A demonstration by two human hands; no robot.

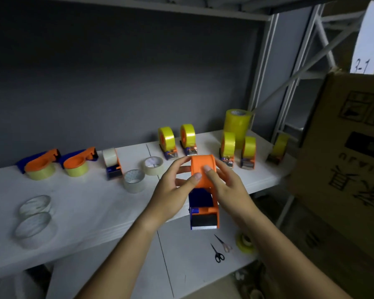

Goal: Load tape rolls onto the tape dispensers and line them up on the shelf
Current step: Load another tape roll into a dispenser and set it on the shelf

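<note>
While both hands [173, 190] grip orange dispenser [203, 169], fingers curled round it, loaded yellow dispensers [166, 142] behind, clear rolls [134, 180] left

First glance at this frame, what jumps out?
The orange-and-blue tape dispenser at centre, held above the shelf's front edge by the left hand and right hand, both gripping its orange hub. Behind it, loaded dispensers with yellow tape stand on the white shelf, beside a tall stack of yellow rolls at back right.
</note>
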